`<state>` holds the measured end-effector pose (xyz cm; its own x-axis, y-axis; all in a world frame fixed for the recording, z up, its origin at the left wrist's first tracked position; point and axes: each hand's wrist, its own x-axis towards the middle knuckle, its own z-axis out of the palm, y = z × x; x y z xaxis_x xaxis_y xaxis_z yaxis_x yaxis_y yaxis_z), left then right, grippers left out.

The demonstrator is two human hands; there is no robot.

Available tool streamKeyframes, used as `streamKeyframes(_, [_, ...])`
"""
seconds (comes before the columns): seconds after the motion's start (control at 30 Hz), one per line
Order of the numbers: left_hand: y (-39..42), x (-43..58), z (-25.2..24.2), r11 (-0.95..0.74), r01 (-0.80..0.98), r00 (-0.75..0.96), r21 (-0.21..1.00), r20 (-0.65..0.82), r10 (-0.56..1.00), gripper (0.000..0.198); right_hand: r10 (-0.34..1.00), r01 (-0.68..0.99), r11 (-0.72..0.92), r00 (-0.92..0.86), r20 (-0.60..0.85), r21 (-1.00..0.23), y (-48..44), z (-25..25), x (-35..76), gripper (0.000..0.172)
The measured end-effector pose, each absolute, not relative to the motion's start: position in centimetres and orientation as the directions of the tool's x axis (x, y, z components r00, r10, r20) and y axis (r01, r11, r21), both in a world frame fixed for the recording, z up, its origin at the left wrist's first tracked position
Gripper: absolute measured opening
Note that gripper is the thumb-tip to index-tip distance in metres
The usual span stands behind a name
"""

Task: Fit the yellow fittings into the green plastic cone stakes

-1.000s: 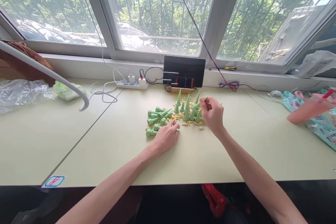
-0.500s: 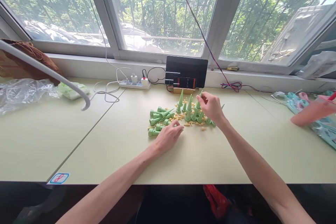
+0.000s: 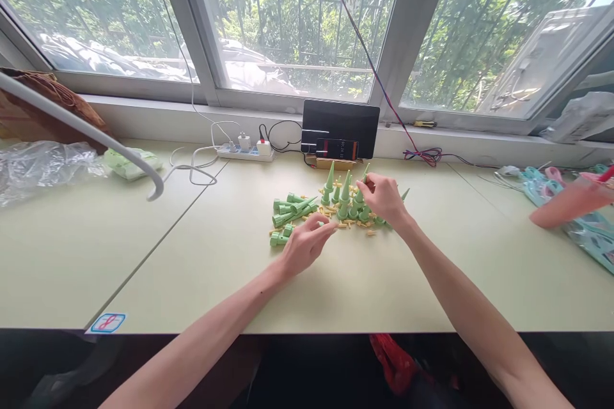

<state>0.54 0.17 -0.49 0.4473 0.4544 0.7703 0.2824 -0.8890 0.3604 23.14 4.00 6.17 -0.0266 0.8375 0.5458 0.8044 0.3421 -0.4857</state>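
My right hand (image 3: 384,196) is closed with thumb and fingers around a green plastic spike (image 3: 366,172), among several other upright cone-shaped spikes (image 3: 345,195). My left hand (image 3: 307,244) is held low over the table, its fingers partly apart and reaching toward small yellow T-shaped pieces (image 3: 342,225); its fingertips are close to one of them, and no held thing shows. Left of that hand lies a pile of green spikes (image 3: 290,209) with ribbed round ends. More yellow pieces are scattered between the pile and the standing spikes.
Behind the spikes a phone (image 3: 337,149) leans on a dark tablet (image 3: 340,128). A power strip (image 3: 244,152) with white cables stands left of them. A white curved rod (image 3: 86,131) crosses the left side. A pink cup (image 3: 559,204) is tilted at the right.
My left hand has shifted slightly, its fingers lifting and stretching out toward the yellow pieces. My right hand has lowered a little at the green spike.
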Motion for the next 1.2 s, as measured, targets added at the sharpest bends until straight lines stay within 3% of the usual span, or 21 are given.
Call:
streamKeyframes(0.1, [0.0, 0.3, -0.3, -0.924, 0.254, 0.383, 0.287, 0.847, 0.369, 0.03, 0.842, 0.811, 0.331, -0.023, 0.54, -0.482, 4.0, 6.0, 23.2, 0.032])
streamKeyframes(0.2, [-0.2, 0.2, -0.3, -0.923, 0.263, 0.305, 0.281, 0.883, 0.356, 0.027, 0.829, 0.797, 0.335, 0.005, 0.56, -0.503, 3.5, 6.1, 23.1, 0.02])
streamKeyframes(0.37, [-0.7, 0.6, -0.3, -0.786, 0.289, 0.165, 0.546, 0.781, 0.603, 0.018, 0.639, 0.788, 0.375, 0.161, 0.752, -0.488, 1.6, 6.2, 21.9, 0.025])
streamKeyframes(0.53, [-0.9, 1.0, 0.0, -0.621, 0.222, 0.134, 0.752, 0.607, 0.783, 0.024, 0.607, 0.795, 0.469, 0.026, 0.794, -0.385, 0.5, 3.9, 20.6, 0.017])
streamKeyframes(0.73, [-0.5, 1.4, -0.4, -0.504, 0.263, 0.336, 0.822, 0.412, 0.847, 0.025, 0.776, 0.83, 0.502, -0.309, 0.55, -0.242, 0.1, 0.8, 20.1, 0.022])
streamKeyframes(0.9, [-0.4, 1.4, -0.6, -0.555, 0.379, 0.403, 0.741, 0.407, 0.819, 0.023, 0.885, 0.89, 0.401, -0.314, 0.344, -0.218, -0.4, -0.2, 20.1, 0.022])
streamKeyframes(1.2, [-0.4, 1.2, -0.8, -0.616, 0.399, 0.523, 0.679, 0.384, 0.761, 0.014, 0.934, 0.921, 0.319, -0.266, 0.237, -0.225, -0.7, -0.8, 20.0, 0.019])
